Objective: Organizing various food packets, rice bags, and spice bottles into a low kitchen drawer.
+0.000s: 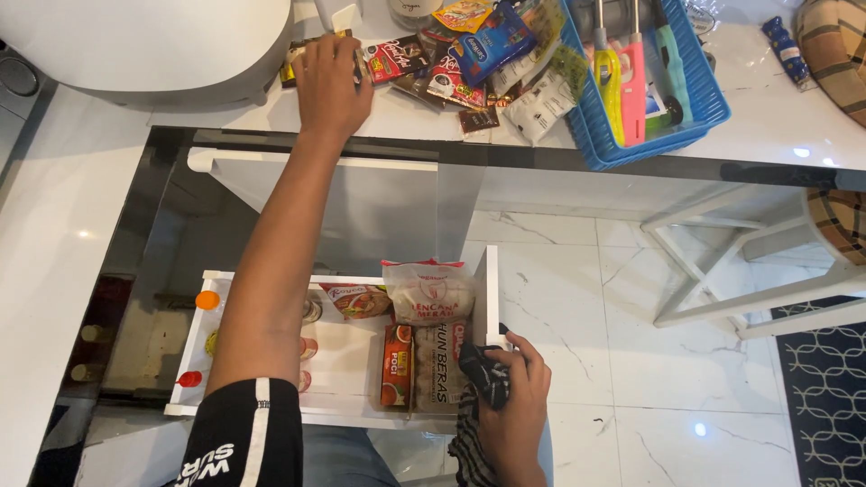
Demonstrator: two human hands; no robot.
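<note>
My left hand (331, 86) reaches up onto the white countertop (406, 113) and rests on a small dark packet (298, 63) at the edge of a pile of snack sachets (469, 54). My right hand (514, 397) is low in the picture, gripping a dark striped cloth (474, 424) beside the right wall of an open white drawer (492, 298). In the drawer lie a white bag of food (431, 290), a red box (397, 365), a pale noodle packet (437, 365) and small bottles (203, 302).
A blue plastic basket (699, 117) with long lighters stands on the counter at the right. A large white appliance (153, 45) sits at the top left. A white stool frame (722, 261) and a patterned rug (825, 379) stand on the marble floor.
</note>
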